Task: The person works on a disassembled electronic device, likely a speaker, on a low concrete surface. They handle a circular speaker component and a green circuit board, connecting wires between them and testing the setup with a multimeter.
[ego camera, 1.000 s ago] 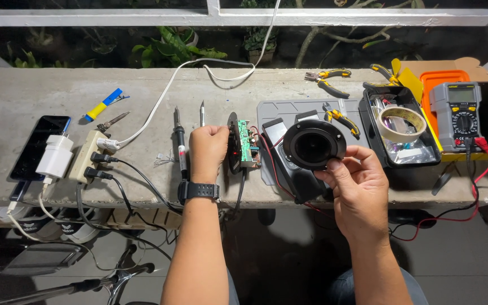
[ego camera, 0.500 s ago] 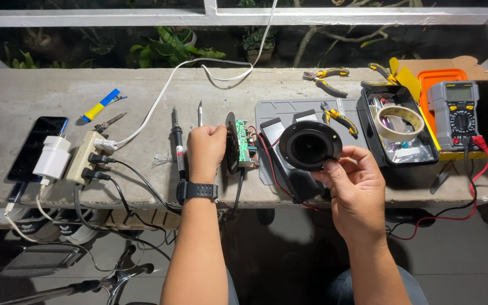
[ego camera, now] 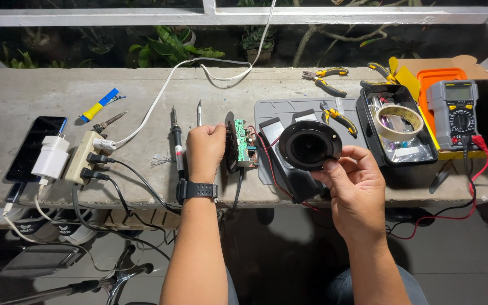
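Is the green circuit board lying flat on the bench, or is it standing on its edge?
Standing on edge. The green circuit board is seen nearly edge-on, held upright by the left hand.

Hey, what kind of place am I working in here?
Likely a makeshift electronics repair bench on a balcony or porch: a concrete ledge under a white railing with plants behind, carrying a soldering iron, a multimeter and pliers.
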